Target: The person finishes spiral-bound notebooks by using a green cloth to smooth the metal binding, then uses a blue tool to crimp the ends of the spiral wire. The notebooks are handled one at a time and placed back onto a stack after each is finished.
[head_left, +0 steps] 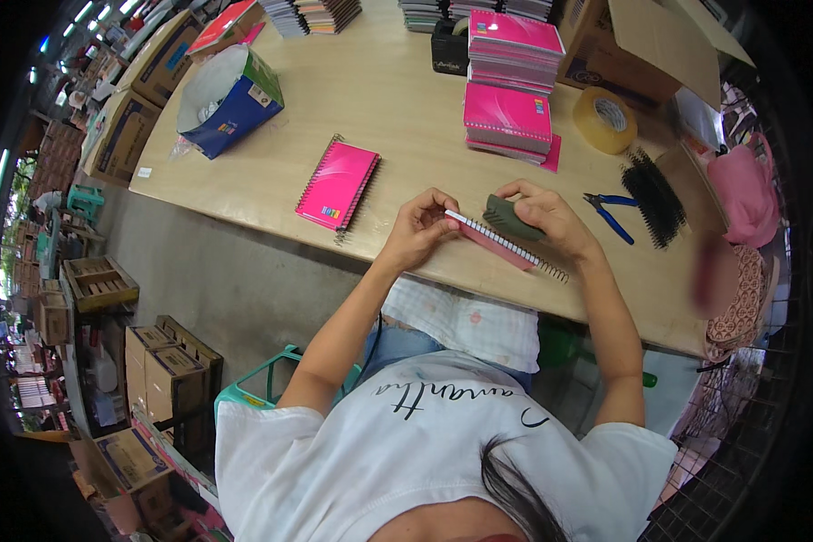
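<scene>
Near the table's front edge, my left hand (420, 230) pinches one end of a pink notebook (495, 246) standing on its edge, spine up. A wire coil (553, 269) runs along the punched spine and sticks out past the right end. My right hand (551, 221) is closed round a dark green ridged block (512, 219), held against or just above the spine; whether it touches cannot be told. Left of my hands lies a pink spiral notebook (339, 183), its coil ends poking out past both ends of its spine.
Stacks of pink notebooks (509, 113) stand ahead, beside a black tape dispenser (449, 47). To the right are a tape roll (605, 120), blue-handled pliers (612, 217), a bunch of black coils (652, 200) and a cardboard box (596, 45). A blue-green carton (244, 108) sits far left.
</scene>
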Action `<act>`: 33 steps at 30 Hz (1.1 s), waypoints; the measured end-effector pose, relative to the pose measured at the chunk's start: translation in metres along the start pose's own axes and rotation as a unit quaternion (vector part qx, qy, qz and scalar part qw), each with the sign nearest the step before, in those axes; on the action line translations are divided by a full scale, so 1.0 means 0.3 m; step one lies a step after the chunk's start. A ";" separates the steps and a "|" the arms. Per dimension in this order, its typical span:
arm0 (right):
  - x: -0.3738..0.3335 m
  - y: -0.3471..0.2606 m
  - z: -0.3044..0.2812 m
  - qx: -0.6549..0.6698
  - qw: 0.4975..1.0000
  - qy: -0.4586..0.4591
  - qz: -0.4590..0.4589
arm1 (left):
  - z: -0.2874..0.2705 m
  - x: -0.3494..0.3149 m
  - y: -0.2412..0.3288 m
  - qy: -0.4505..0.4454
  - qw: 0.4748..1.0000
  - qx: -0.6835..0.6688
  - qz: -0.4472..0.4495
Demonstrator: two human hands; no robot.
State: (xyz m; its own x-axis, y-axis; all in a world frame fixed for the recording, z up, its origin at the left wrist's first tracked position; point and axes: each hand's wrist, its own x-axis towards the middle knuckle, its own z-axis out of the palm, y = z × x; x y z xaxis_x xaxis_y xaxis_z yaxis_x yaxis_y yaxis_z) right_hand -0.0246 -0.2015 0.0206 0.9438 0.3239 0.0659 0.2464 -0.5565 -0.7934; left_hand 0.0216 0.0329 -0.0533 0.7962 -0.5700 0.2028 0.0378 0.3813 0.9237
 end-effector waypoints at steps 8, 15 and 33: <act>0.026 0.013 -0.002 0.205 0.978 -0.026 0.026 | 0.015 0.014 0.004 0.022 1.000 -0.016 -0.007; 0.053 -0.024 -0.001 -0.009 1.000 0.014 -0.010 | 0.020 0.012 0.019 0.031 0.999 -0.038 -0.006; -0.249 0.280 -0.249 -0.419 0.882 0.205 -0.073 | 0.116 -0.021 0.175 0.119 0.991 -0.028 -0.061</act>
State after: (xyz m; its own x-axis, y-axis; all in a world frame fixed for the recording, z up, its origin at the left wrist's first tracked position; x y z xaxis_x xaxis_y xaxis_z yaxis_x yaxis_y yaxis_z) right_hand -0.0578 -0.3295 -0.0059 0.8463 0.2308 0.4802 0.2862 -0.9572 -0.0443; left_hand -0.0024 0.0311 0.0052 0.9031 -0.4295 0.0027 0.1704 0.3642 0.9156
